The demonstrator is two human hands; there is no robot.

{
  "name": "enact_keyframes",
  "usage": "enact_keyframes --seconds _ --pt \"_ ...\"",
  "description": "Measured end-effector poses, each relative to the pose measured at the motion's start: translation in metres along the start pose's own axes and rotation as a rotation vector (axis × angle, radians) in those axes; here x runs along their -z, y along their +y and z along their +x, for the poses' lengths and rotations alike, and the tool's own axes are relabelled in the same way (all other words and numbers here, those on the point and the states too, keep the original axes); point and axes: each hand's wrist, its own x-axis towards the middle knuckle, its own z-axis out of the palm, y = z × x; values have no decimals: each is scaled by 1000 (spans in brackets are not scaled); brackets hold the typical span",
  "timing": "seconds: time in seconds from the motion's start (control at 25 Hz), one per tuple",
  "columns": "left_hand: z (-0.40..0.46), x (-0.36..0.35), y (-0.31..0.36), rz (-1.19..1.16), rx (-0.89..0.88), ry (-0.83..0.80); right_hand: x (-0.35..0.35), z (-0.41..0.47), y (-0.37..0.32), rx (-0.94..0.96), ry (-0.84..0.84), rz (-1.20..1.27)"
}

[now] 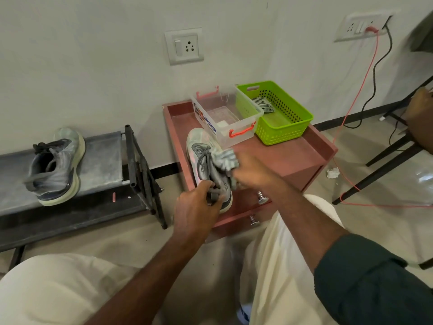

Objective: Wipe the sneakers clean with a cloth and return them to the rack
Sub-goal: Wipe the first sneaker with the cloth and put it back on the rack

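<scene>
Head view: my left hand (196, 205) grips the grey sneaker's (206, 160) heel on the red cabinet (293, 153); my right hand (251, 171) pinches the striped cloth (226, 159) against its laces.

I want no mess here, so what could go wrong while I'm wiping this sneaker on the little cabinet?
The sneaker sits at the cabinet front edge, heel overhanging; a hard wipe could tip it off if the left hand loosens. The cloth in the right hand may snag the loose laces.
</scene>
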Motion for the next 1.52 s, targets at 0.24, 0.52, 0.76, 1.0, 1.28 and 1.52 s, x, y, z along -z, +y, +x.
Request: enact_keyframes --seconds 0.24,0.52,0.76,1.0,1.28,1.52 --pt "5 1 -1 -74 48 -21 12 -10 6 -194 -128 421" --pt "14 -12 11 390 -527 27 -14 8 -2 -235 83 648" --pt "18 2 16 328 -472 -20 -17 12 1 -200 109 512" --pt "10 44 5 -160 -288 23 1 31 17 -299 312 710" --pt "33 114 -1 -257 -475 -24 7 39 14 -444 -88 1054" --pt "57 121 -29 -90 -665 -96 -14 35 14 -555 78 1063"
